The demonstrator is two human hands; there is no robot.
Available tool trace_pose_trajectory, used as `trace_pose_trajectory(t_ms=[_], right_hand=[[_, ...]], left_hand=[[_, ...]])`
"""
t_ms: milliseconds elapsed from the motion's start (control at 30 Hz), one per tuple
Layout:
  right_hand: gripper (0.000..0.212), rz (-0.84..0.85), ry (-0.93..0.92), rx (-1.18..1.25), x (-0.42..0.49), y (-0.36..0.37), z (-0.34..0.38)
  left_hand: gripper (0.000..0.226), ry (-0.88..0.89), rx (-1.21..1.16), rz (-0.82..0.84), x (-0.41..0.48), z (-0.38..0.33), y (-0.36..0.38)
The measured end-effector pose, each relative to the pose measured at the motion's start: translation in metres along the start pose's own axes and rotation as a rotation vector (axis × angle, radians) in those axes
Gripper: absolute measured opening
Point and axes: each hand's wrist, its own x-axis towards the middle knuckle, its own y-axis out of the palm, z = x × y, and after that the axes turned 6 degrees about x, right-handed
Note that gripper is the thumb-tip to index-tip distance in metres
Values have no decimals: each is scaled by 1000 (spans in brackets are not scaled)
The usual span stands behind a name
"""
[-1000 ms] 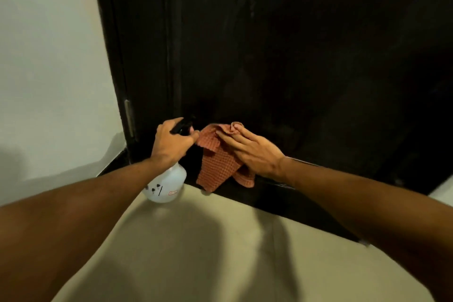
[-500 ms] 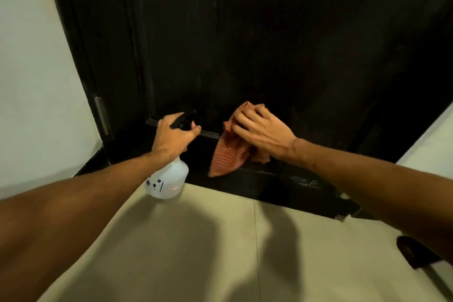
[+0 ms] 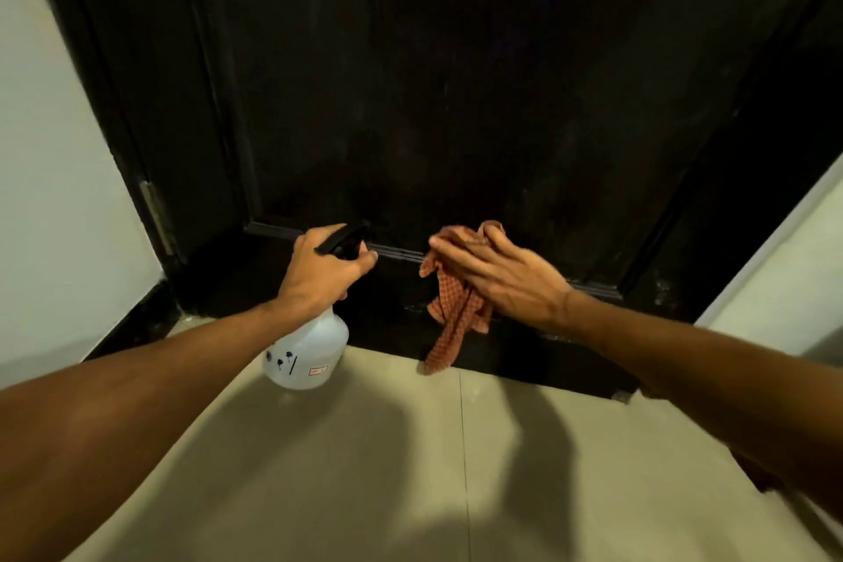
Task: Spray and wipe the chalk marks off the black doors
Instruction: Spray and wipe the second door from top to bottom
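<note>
While my left hand (image 3: 324, 269) curls round the neck of the bottle (image 3: 310, 351), my right hand (image 3: 497, 274) presses the cloth (image 3: 451, 324) flat-fingered low on the door (image 3: 456, 105) — limp, light fabric, best bunched under the palm, I judge; the plastic bottle seems light, possibly slick.

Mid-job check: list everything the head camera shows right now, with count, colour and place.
door: 1, black, panelled, fills the upper middle
hinge: 1, metallic, on the door frame at left
spray bottle: 1, translucent white with a black head, held above the floor at the door's lower left
cloth: 1, orange checked, against the door's bottom rail, its tail hanging down
floor: 1, beige tiles, foreground
left wall: 1, pale, left of the door
right wall: 1, pale, right of the door
left hand: 1, grips the spray bottle's neck
right hand: 1, presses the cloth to the door
</note>
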Motion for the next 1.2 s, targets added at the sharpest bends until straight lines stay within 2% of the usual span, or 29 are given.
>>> trace_pose_trajectory(t_ms=[67, 167, 200, 233, 300, 333, 400, 500, 633, 767, 800, 900, 1033, 1133, 1200], right_hand=[[69, -96, 92, -10, 9, -9, -23], [71, -269, 467, 85, 16, -14, -30], [70, -318, 505, 114, 16, -8, -19], [70, -319, 468, 127, 13, 1, -4], [73, -189, 230, 127, 5, 23, 29], [70, -110, 117, 142, 2, 31, 38], [58, -49, 22, 164, 5, 32, 40], [47, -70, 38, 139, 27, 15, 34], [57, -73, 150, 179, 40, 21, 52], [65, 122, -119, 139, -20, 65, 79], [67, 166, -138, 143, -37, 70, 79], [74, 171, -68, 177, -60, 74, 79], [89, 236, -67, 263, -69, 76, 85], [80, 288, -126, 203, -61, 75, 80], [55, 260, -252, 143, -46, 79, 84]], left_hand=[[8, 9, -7, 25, 1, 2, 9], [9, 1, 2, 27, 5, 2, 19], [9, -1, 2, 20, 6, 2, 21], [10, 0, 4, 15, 6, 0, 25], [11, -6, 12, -3, 6, -2, 28], [12, -9, 13, -6, 5, -3, 29], [12, -9, 0, 6, 4, -4, 31], [10, 3, 8, 9, 3, -2, 35], [5, -19, 18, 17, -3, 11, 44], [11, -54, 19, 47, -10, 24, 49], [10, -58, 25, 60, -12, 25, 49], [7, -81, 39, 83, -14, 30, 49], [6, -108, 46, 114, -15, 34, 51], [9, -137, 41, 124, -15, 41, 55], [21, -178, 29, 113, -12, 47, 57]])
